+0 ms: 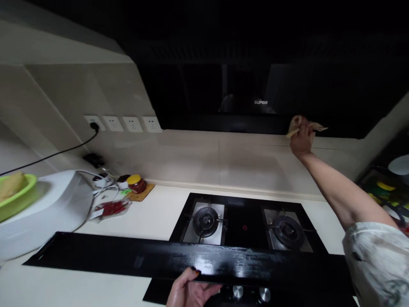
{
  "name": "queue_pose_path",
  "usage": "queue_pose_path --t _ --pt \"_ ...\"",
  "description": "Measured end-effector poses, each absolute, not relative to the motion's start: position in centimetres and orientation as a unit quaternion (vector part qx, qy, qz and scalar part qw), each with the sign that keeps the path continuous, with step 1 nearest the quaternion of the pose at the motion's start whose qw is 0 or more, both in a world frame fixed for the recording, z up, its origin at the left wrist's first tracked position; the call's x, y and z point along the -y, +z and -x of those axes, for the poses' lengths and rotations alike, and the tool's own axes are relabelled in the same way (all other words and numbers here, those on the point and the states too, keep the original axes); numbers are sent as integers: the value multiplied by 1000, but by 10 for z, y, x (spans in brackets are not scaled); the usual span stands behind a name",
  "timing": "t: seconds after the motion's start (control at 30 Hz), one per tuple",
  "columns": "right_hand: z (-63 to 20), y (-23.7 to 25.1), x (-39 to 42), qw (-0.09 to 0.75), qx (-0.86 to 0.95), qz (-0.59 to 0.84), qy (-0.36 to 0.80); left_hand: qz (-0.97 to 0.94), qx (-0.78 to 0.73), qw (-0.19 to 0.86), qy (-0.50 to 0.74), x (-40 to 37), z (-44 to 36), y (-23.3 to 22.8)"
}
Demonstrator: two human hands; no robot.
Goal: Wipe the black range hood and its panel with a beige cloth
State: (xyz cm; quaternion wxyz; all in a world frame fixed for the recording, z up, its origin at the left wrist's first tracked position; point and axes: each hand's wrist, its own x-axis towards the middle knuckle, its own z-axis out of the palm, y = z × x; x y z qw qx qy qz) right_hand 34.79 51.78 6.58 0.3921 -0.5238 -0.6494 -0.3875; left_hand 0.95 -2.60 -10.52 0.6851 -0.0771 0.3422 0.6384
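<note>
The cloth is pressed against the lower edge of the black hood, far right, above the wall tiles. The right hand reaches up and across to it, fingers closed around the cloth. The left hand is low in the view, fingers curled on the edge of a long glossy black panel that lies across the front of the table. Behind the panel sits the stove with two burners. Further left stand a yellow-lidded jar, a bag of red chillies, a white appliance and a green bowl. Sockets line the wall.
</note>
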Motion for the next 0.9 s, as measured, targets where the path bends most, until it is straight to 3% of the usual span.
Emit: queue_pose_path --t 0.13,0.43,0.9 --pt "-252 71 -497 404 695 471 -362 82 -334 687 640 25 -5 -109" --pt "-76 96 -453 340 828 314 -316 74 -328 684 647 28 7 -121" --pt "184 108 -393 379 893 194 -145 60 -289 722 626 53 23 -137"
